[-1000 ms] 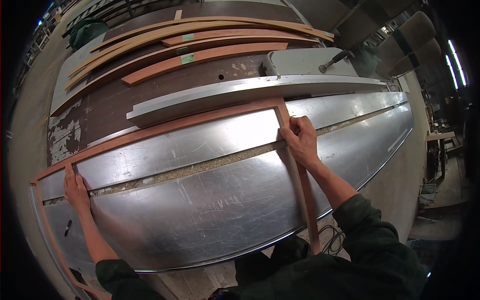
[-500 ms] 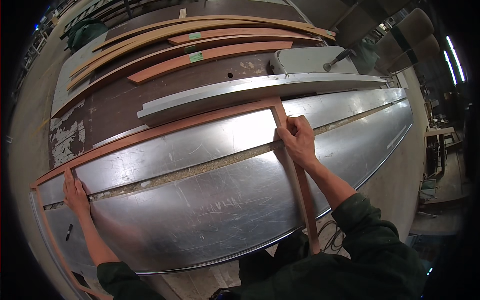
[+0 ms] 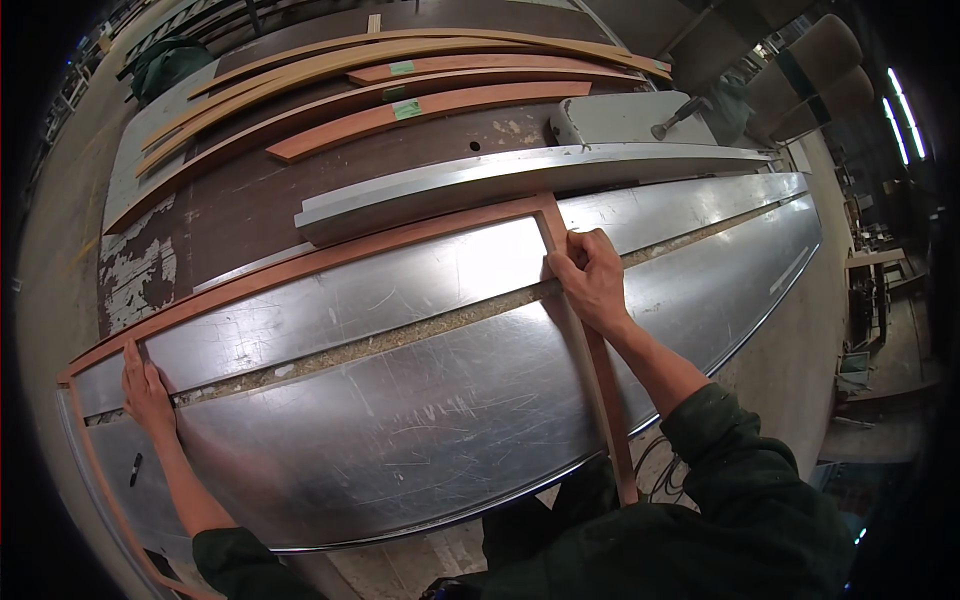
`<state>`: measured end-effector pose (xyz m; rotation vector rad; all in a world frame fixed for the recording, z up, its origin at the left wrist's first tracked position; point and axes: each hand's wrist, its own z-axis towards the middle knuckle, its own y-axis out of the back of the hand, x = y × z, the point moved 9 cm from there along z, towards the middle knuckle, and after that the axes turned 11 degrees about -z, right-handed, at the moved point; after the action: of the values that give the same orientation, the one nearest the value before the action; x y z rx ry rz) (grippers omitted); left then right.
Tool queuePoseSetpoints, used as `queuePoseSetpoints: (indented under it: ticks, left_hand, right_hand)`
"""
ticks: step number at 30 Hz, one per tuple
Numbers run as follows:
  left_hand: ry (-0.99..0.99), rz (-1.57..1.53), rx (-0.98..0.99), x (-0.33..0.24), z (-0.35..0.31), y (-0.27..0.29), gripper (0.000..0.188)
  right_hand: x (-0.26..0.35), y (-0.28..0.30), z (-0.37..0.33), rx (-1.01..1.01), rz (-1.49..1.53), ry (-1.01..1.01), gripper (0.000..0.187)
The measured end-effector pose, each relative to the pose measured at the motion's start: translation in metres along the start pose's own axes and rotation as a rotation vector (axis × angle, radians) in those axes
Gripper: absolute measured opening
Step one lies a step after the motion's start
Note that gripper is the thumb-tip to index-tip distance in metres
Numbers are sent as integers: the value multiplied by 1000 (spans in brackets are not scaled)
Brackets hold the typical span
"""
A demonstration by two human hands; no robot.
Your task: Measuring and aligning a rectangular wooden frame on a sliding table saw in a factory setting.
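Note:
A long frame of reddish wood [image 3: 320,262] lies on a scratched metal tabletop [image 3: 420,400]. Its right rail runs toward me past the table's near edge, close to my body. My right hand [image 3: 592,280] is closed around that rail, a little below the far right corner, with the thumb on the inner side. At the far left, my left hand [image 3: 148,392] lies with its fingers stretched out, the fingertips against the inner side of the long far rail. Near the frame's left rail a black marker [image 3: 135,469] rests on the metal.
A silver metal bar [image 3: 420,186] lies just beyond the far rail. Behind it, several curved wooden strips [image 3: 430,103], some with green tape, lie on a brown tabletop [image 3: 240,225]. A grey block [image 3: 635,118] stands farther right. A gritty groove [image 3: 400,338] crosses the metal.
The view has shifted slightly. The silver bar and the strips beyond now appear a little farther right relative to the frame. Both hands keep their places on the frame.

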<state>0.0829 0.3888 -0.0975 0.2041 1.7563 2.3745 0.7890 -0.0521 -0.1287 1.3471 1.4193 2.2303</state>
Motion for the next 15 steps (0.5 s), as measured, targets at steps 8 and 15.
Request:
queuePoseSetpoints:
  ticks: [8, 15]
  left_hand:
    - [3, -8, -7, 11, 5, -4, 59]
    - [-11, 13, -15, 31, 14, -9, 60]
  right_hand:
    - [7, -8, 0, 10, 13, -11, 27]
    - [16, -16, -2, 41, 18, -28, 29]
